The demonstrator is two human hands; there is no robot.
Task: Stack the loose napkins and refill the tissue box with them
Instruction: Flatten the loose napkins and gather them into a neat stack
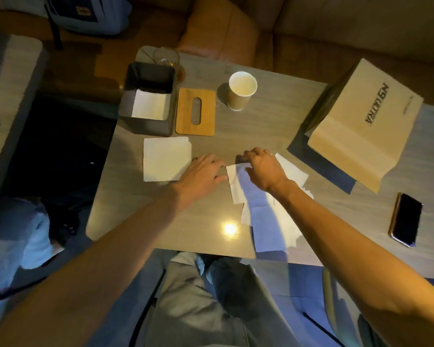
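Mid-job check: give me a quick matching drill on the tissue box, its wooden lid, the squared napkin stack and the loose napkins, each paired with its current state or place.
Things:
1. tissue box
2. wooden lid
3. napkin stack
4. loose napkins

States:
A. spread untidily, one gripped by the right hand
B. open on top, white napkins inside
C. flat on the table, between the box and the paper cup
D. squared up, beside the left hand

Pairs: 1-B, 2-C, 3-D, 4-A.
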